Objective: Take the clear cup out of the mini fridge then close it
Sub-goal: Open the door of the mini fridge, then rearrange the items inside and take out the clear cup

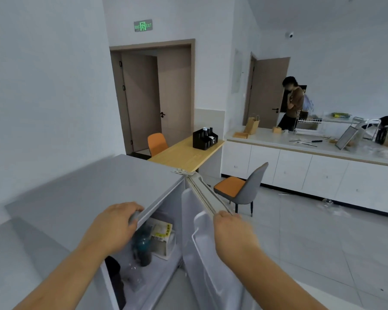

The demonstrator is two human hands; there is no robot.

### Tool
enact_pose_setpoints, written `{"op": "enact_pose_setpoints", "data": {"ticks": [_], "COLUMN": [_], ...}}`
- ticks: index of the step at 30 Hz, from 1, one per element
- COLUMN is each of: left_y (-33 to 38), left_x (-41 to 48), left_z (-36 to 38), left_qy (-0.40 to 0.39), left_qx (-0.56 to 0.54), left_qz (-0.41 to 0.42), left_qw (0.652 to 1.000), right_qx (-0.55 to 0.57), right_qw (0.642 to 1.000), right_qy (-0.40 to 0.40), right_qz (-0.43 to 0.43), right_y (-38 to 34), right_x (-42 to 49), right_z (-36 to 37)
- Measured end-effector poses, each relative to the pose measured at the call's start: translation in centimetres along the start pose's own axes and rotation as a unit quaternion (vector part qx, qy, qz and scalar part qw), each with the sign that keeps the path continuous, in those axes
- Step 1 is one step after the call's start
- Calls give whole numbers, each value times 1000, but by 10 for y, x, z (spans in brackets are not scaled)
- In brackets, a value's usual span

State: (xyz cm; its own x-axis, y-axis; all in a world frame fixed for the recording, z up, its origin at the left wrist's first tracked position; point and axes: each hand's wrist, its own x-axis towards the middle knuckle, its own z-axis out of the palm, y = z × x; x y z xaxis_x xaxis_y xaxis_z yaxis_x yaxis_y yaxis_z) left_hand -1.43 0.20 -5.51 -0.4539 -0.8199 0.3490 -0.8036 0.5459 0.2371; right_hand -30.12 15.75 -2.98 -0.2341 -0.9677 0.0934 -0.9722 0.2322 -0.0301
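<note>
The grey mini fridge [81, 193] stands low in front of me with its door [211, 253] swung open to the right. My left hand [114, 224] curls over the front top edge of the fridge body. My right hand [229, 229] grips the top edge of the open door. Inside, a clear cup [133, 276] sits near the front, faint and blurred. Behind it are a dark teal bottle [143, 245] and a white box with a yellow label [162, 233].
A grey and orange chair [242, 189] stands just beyond the door. A wooden table [184, 153] with a black organiser [204, 138] lies behind the fridge. White cabinets with a cluttered counter [300, 144] run along the right, where a person [292, 101] stands.
</note>
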Motion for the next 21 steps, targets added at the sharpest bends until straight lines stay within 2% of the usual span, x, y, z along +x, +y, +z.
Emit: {"op": "enact_pose_setpoints", "data": {"ticks": [3, 9, 17, 21], "left_y": [12, 13, 23, 29], "left_x": [-2, -11, -15, -20], "left_z": [2, -2, -8, -13], "left_qy": [-5, -9, 5, -12], "left_qx": [79, 112, 151, 164], "left_qz": [-1, -17, -16, -26], "left_qw": [997, 994, 988, 986], "right_qx": [-8, -52, -27, -40], "right_qw": [999, 996, 997, 998], "right_qy": [17, 35, -22, -38], "right_qz": [36, 69, 71, 44], "right_y": [22, 73, 108, 123], "right_x": [-5, -8, 20, 22], "right_z": [5, 31, 19, 16]}}
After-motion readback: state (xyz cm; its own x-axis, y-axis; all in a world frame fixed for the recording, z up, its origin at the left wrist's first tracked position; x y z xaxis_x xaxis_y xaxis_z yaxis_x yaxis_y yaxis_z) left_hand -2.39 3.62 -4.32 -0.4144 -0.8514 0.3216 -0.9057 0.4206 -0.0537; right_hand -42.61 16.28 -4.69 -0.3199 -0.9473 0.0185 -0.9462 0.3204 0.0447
